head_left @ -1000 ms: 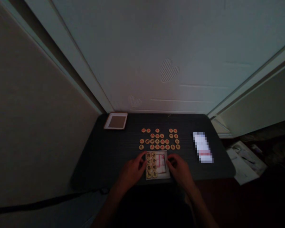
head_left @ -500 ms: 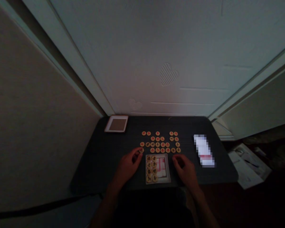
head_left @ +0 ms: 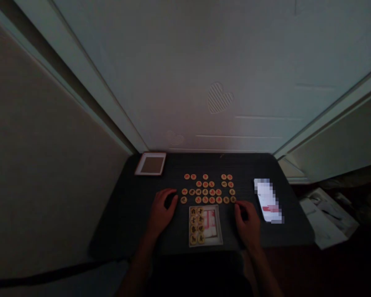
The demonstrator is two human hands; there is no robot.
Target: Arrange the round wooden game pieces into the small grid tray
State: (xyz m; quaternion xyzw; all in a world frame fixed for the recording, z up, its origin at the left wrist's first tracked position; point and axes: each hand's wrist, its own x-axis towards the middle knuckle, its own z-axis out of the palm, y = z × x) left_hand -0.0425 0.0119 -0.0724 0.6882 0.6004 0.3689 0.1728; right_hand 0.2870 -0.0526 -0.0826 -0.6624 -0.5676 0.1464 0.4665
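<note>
Round wooden Chinese chess pieces (head_left: 205, 192) with red or black characters lie in several rows on the dark table. My left hand (head_left: 162, 212) rests left of the rows, thumb and forefinger apart, holding nothing; a black-marked piece (head_left: 184, 200) lies just beyond its fingertips. The fingers of my right hand (head_left: 248, 220) are curled together, their tips at the edge of the end piece (head_left: 233, 199) in the nearest row. Between my hands sits a shallow square box (head_left: 220, 231), with two columns of black-marked pieces (head_left: 197, 225) in its left half.
A box lid or tray (head_left: 151, 163) with a white inside lies at the table's back left. A bright, pixelated phone-like object (head_left: 268, 201) lies on the right. Behind the table (head_left: 120, 214) stands a pale door (head_left: 188, 82); an open white box (head_left: 329, 218) sits lower right.
My left hand has let go of the black-marked piece and drawn back left, its fingers opening. My right hand has moved right, to the end piece of the nearest row.
</note>
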